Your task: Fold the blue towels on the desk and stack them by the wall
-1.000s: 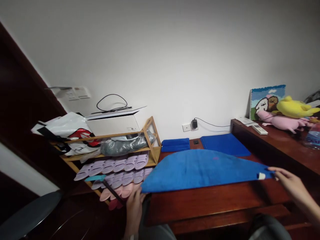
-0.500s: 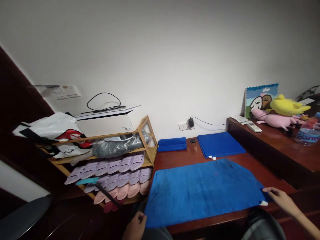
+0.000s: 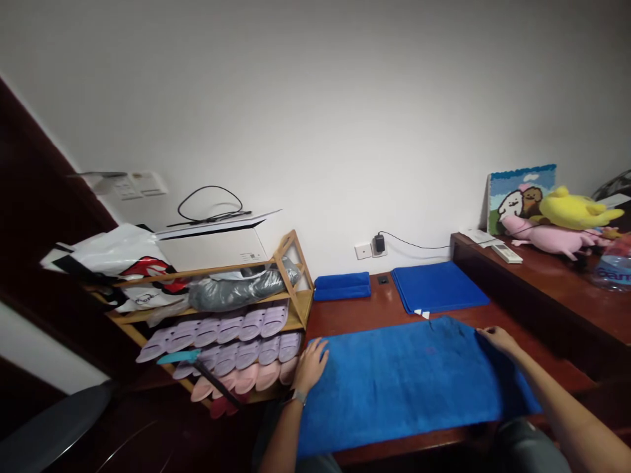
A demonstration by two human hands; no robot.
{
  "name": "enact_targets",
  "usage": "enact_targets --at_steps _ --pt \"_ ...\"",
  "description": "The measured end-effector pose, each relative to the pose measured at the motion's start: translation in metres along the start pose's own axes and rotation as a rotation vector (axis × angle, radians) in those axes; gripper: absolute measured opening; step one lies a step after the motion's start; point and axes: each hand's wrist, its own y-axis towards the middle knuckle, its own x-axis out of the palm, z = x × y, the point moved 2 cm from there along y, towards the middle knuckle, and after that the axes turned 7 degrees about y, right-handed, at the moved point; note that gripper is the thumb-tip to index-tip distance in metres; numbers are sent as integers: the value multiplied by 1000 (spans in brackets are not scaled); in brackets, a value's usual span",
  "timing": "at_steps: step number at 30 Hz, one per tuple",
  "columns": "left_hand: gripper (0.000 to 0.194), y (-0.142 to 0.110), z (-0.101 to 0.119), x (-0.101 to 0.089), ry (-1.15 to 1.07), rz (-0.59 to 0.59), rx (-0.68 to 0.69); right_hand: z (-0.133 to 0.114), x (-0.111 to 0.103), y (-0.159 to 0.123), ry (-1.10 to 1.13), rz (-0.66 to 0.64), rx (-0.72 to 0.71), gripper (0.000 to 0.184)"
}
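A blue towel point(image 3: 404, 381) with dark stains lies spread on the reddish-brown desk point(image 3: 340, 318) in front of me. My left hand point(image 3: 311, 364) rests on the towel's far left corner, its fingers stretched out flat. At the far right corner, my right hand point(image 3: 497, 340) pinches the towel's edge between thumb and fingers. Behind it, near the wall, lie a folded blue cloth stack point(image 3: 438, 286) with white tags and a smaller folded blue cloth point(image 3: 342, 286).
To the left stands a wooden shoe rack point(image 3: 298, 309) with several lilac slippers point(image 3: 251, 322), a white box point(image 3: 211, 246) and a bag on it. A raised ledge at right holds plush toys point(image 3: 547, 236), a remote point(image 3: 507, 253) and a plastic bottle point(image 3: 614, 269). A charger point(image 3: 378, 243) sits in the wall socket.
Both hands have moved from the towel's near corners to its far ones. My left hand has let go and opened flat. The towel's right side has shifted slightly.
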Motion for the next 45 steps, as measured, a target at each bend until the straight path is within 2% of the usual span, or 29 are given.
enact_targets --at_steps 2,4,7,9,12,14,17,20,22,26,31,34,38,41,45 --pt "43 5 -3 17 53 -12 15 -4 5 -2 65 -32 -40 30" --pt "47 4 -11 31 87 -6 19 -4 3 -7 207 -111 -79 45" --pt "49 -1 -24 44 130 9 4 0 -10 -11 473 -235 -99 62" --pt "50 -3 -29 49 156 3 -7 2 -22 -7 530 -201 -131 65" --pt "51 0 -28 50 181 -37 -16 3 -32 4 391 -106 -212 64" --pt "51 3 -25 47 195 -70 -28 4 -28 12 209 -96 -237 58" --pt "52 7 -20 41 210 -98 -45 4 -13 19 -98 -42 -259 51" --pt "53 7 -21 35 223 -87 -61 0 6 17 -366 101 -288 55" --pt "53 5 -24 33 234 -94 -69 -5 18 13 -473 132 -323 58" --pt "53 0 -28 35 239 -101 -67 -8 34 7 -563 123 -273 62" --pt "54 -1 -30 42 239 -89 -67 7 38 10 -657 161 -241 72" --pt "55 4 -30 42 242 -126 -76 15 39 12 -724 156 -206 72" --pt "55 11 -27 34 265 -208 -92 7 39 14 -785 126 -135 71" --pt "53 12 -25 30 267 -179 -86 -1 42 11 -781 136 -224 71" --pt "54 10 -26 36 219 -92 -67 7 57 2 -719 -17 -425 71"
